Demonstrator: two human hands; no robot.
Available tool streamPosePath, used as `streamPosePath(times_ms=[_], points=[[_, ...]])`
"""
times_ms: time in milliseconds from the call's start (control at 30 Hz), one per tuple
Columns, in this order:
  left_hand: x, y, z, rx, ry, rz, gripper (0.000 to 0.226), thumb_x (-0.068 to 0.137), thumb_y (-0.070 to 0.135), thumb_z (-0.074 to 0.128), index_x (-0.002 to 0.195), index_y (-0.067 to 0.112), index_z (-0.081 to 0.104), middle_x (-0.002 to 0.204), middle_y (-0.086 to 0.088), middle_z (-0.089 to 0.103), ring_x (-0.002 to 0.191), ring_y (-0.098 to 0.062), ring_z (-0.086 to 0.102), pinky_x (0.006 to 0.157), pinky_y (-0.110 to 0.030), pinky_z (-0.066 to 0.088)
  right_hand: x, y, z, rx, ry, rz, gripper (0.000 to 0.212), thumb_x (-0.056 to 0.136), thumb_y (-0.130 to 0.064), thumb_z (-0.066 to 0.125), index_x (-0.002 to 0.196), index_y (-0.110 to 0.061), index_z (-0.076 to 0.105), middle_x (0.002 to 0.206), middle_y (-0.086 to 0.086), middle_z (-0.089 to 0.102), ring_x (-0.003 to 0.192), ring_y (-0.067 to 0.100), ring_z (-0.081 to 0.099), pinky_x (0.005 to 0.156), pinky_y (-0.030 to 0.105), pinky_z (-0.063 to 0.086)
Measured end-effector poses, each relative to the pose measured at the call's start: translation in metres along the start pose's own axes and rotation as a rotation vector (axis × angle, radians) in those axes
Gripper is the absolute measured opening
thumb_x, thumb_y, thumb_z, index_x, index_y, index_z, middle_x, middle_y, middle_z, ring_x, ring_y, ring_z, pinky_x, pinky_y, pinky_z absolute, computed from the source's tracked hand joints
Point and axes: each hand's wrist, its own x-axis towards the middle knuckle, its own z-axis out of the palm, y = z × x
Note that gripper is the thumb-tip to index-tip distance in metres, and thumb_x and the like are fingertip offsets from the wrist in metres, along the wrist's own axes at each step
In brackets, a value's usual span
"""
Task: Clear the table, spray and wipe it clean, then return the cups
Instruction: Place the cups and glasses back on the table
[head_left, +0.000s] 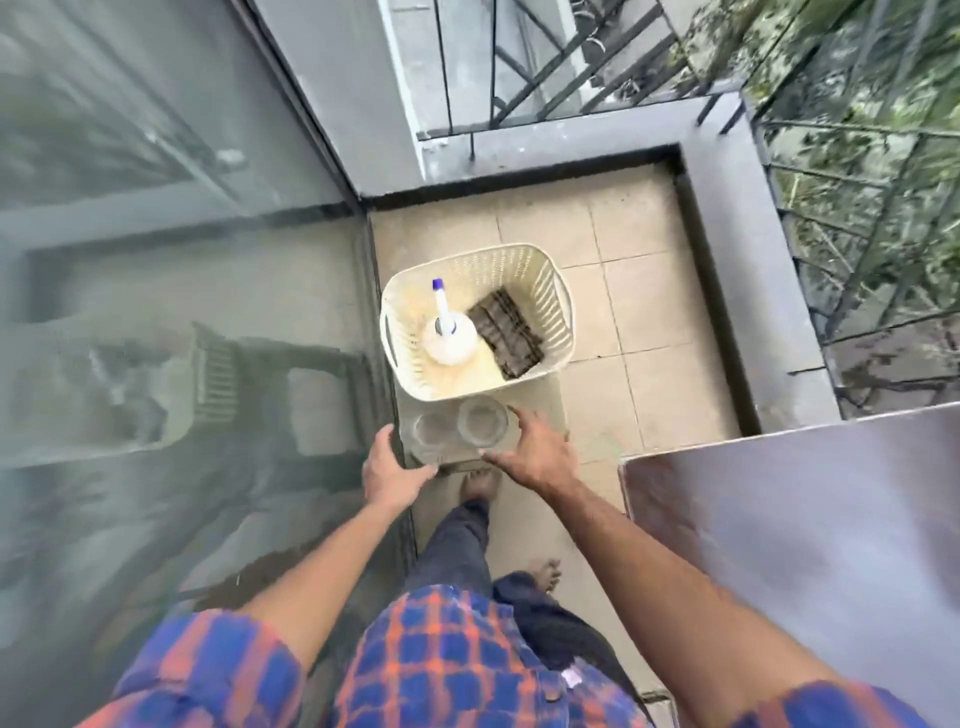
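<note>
Two clear glass cups stand side by side on a small beige stool (540, 400), just in front of a cream basket (556, 296). My left hand (392, 467) curls around the left cup (432, 434), thumb on its left side and fingers under its near edge. My right hand (537, 447) wraps the right cup (483, 422) from the right. Inside the basket a white spray bottle (449, 340) with a blue tip stands upright, and a dark folded cloth (506, 332) leans against the right wall. The dark glossy table (805, 519) is at my right.
This is a narrow tiled balcony. A glass door (182, 312) runs along the left, and a grey ledge (727, 234) with a metal railing closes the far and right sides. My bare feet stand on the tiles (613, 291) between the stool and the table.
</note>
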Motion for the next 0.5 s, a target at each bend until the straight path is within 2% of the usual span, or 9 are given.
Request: streamPosePath(times_ms=[100,233,333,500], points=[[0.023,0.001,0.010,0.017,-0.001,0.021,0.110,0.064,0.023,0.095,0.155,0.013,0.034,0.154,-0.012,0.047,0.140,-0.032,0.045,0.114,-0.039,0.038,0.025,-0.003,0.021,0.159,0.007,0.090,0.101,0.073,-0.058,0.081,0.155,-0.025,0.032,0.151,0.008,0.041,0.138,0.032,0.043,0.110,0.043,0.038],[0.043,-0.001,0.025,0.075,0.003,0.077,0.112,0.059,0.038,0.095,0.152,0.018,0.035,0.152,-0.010,0.046,0.139,-0.030,0.044,0.112,-0.045,0.041,0.048,-0.007,0.051,0.217,0.015,0.132,0.112,0.065,-0.054,0.088,0.156,-0.026,0.028,0.148,0.011,0.043,0.138,0.034,0.042,0.110,0.043,0.038],[0.047,0.000,0.034,0.161,0.045,0.141,0.101,0.060,0.045,0.093,0.142,0.015,0.042,0.140,-0.009,0.052,0.132,-0.031,0.047,0.106,-0.046,0.044,0.059,-0.010,0.067,0.192,0.075,0.133,0.107,0.065,-0.047,0.091,0.151,-0.022,0.033,0.143,0.012,0.046,0.134,0.034,0.044,0.106,0.043,0.040],[0.043,-0.006,0.036,0.212,0.136,0.197,0.096,0.061,0.043,0.089,0.142,0.023,0.041,0.136,-0.003,0.058,0.129,-0.027,0.049,0.105,-0.042,0.045,0.061,-0.009,0.081,0.179,0.164,0.102,0.094,0.059,-0.045,0.083,0.140,-0.022,0.039,0.135,0.008,0.051,0.125,0.033,0.051,0.098,0.049,0.050]])
